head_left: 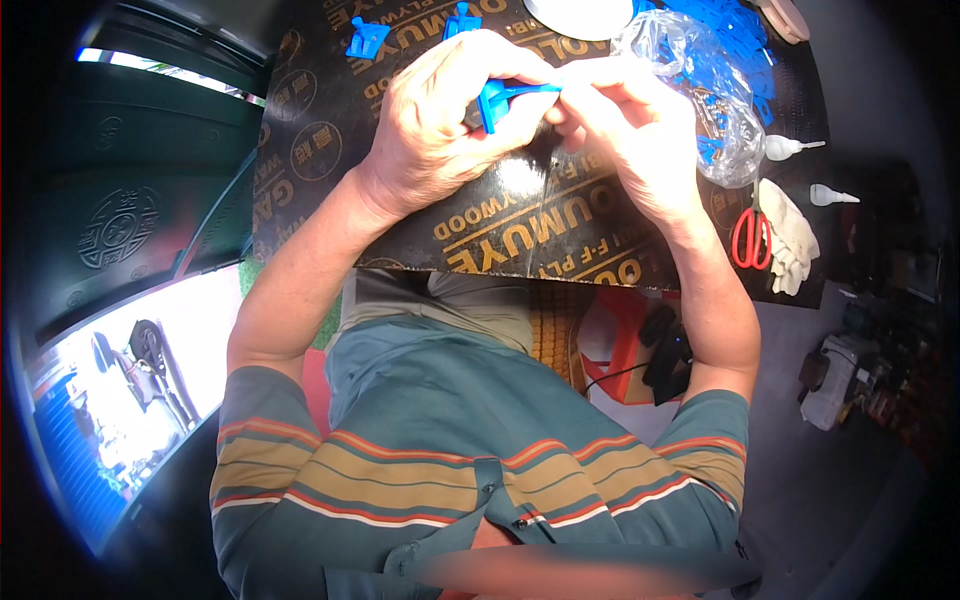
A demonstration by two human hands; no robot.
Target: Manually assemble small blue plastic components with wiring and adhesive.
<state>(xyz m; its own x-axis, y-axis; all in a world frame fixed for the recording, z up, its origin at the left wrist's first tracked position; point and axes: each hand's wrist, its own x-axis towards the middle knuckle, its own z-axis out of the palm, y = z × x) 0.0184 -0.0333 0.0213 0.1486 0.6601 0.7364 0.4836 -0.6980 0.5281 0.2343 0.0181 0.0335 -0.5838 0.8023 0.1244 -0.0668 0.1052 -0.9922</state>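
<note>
A small blue plastic part point(493, 106), with a flat plate at one end and a thin arm pointing right, is held above the table. My left hand point(430, 125) is closed round it, thumb below and fingers curled over the top. At the tip of the thin arm, the fingers of my right hand point(640, 120) are pinched together. Whether a smaller piece sits between those fingertips is hidden. Beyond my left hand, two similar blue parts point(367, 40) stand on the dark printed plywood tabletop point(500, 235), the second partly behind my knuckles.
Blue plastic pieces point(715, 30) lie heaped at the far right, beside a clear plastic bag point(738, 135) with small metal bits. A white round dish point(580, 15) is at the far edge. Red-handled scissors point(750, 240), a whitish glove point(790, 235) and small white nozzle bottles point(790, 147) lie at the right.
</note>
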